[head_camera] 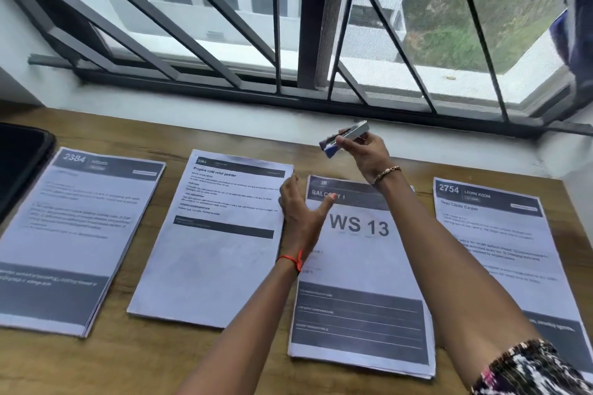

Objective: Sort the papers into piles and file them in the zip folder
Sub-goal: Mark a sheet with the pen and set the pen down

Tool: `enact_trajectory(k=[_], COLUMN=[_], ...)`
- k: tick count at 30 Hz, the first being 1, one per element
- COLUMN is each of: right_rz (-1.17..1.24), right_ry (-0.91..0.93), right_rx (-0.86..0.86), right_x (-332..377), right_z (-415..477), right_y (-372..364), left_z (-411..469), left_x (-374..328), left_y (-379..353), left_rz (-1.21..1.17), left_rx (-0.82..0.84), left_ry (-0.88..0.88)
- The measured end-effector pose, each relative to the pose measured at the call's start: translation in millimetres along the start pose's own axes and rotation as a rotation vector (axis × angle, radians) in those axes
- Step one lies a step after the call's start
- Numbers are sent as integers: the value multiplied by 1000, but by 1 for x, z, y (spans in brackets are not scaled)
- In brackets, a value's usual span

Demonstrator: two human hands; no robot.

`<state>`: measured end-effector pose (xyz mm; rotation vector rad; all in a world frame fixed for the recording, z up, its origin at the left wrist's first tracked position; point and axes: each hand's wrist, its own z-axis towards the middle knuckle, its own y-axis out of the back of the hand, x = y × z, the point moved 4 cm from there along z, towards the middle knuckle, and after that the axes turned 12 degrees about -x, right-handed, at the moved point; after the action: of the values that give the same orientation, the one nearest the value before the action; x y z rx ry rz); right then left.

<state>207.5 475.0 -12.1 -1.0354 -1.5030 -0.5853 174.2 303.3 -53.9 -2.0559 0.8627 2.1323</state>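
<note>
Stapler (pixel 345 138), perhaps, in right hand (pixel 365 155), left hand (pixel 298 211) at paper pile (pixel 208 250) edge

Four paper piles (pixel 208 250) are laid in a row on the wooden table (pixel 128 362); a black folder (pixel 19 163) is set at its left edge.

Wooden table (pixel 199 359) below a daylit barred window (pixel 288 25).

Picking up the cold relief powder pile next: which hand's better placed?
Left. The left hand is open and empty at the right edge of the cold relief powder pile. The right hand is raised beyond the WS 13 pile and grips a small silver-and-blue object, probably a stapler.
</note>
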Motion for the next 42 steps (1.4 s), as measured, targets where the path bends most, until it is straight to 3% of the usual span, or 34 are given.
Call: enact_trajectory(k=[5, 13, 21, 31, 42], right_rz=[17, -21, -18, -100, -65], right_ry=[-23, -97, -201, -168, -216], right_rx=[-39, -17, 49, 125, -19], right_x=[14, 9, -6, -19, -46], right_z=[-25, -78, -105, -112, -88], right_y=[-24, -64, -89, -134, -189], left_z=[4, 12, 10, 20, 91], left_x=[-18, -12, -3, 8, 35], left_y=[28, 94, 141, 187, 211], left_rz=[10, 89, 211, 269, 263], left_rx=[-26, -112, -136, -190, -72], left_ry=[-160, -254, -216, -126, -3])
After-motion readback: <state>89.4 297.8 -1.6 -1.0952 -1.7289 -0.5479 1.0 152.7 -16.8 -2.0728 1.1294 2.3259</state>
